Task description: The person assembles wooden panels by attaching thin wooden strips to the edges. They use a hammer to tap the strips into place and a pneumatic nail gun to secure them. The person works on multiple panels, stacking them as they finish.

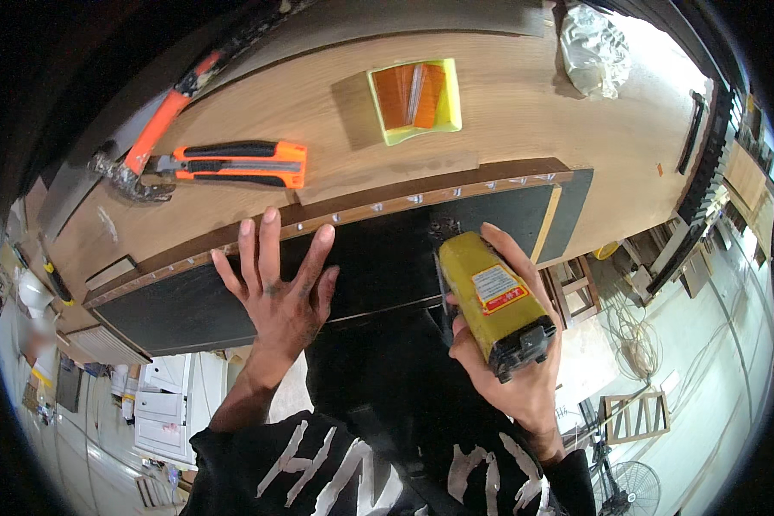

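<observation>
My left hand (281,297) lies with its fingers spread on a long dark panel (370,258), fingertips reaching a brown wooden strip (353,208) along the panel's far edge. Several white dabs dot that strip. In my right hand (525,378) is a yellow nail gun (482,271) with a black end cap and a label on its body. The tool is over the right part of the dark panel; its far end is near the strip, and I cannot tell if it touches. My right fingers are partly hidden beneath it.
Beyond the strip, on the wooden tabletop (507,103), lie an orange utility knife (241,163), a hammer (159,129) with an orange handle and a crumpled clear plastic bag (593,52). A pale yellow box (449,95) holds orange-brown strips. A fan (628,488) stands on the floor at lower right.
</observation>
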